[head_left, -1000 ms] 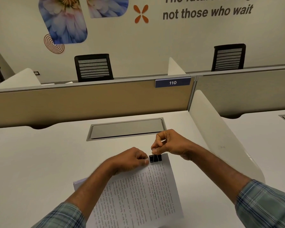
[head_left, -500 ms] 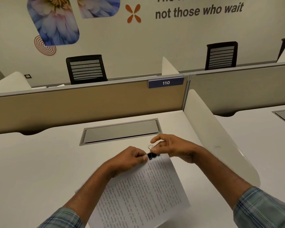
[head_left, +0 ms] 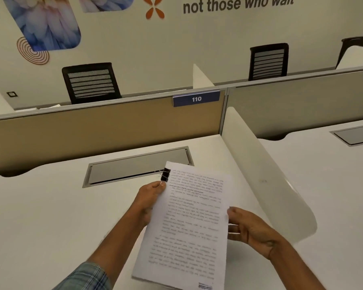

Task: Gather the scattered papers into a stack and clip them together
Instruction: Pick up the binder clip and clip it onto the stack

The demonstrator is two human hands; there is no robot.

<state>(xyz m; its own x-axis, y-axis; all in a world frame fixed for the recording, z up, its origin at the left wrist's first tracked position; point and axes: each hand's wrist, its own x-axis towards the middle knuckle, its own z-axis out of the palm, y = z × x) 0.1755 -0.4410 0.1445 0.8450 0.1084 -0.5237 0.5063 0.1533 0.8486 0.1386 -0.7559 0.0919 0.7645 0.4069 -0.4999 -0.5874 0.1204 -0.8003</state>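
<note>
Two hands hold stack (head_left: 189,222) above counter (head_left: 40,216): left hand (head_left: 149,197) pinches beside clip (head_left: 165,174); right hand (head_left: 249,229), half-open, steadies opposite edge.

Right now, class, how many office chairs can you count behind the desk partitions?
3. One chair stands behind the tan partition at left, one behind the grey partition at right, and a third is partly hidden at the far right edge. Others may be hidden.

White desk (head_left: 40,216), grey cable hatch (head_left: 134,167), tan partition (head_left: 92,130), black chairs (head_left: 91,82)
</note>
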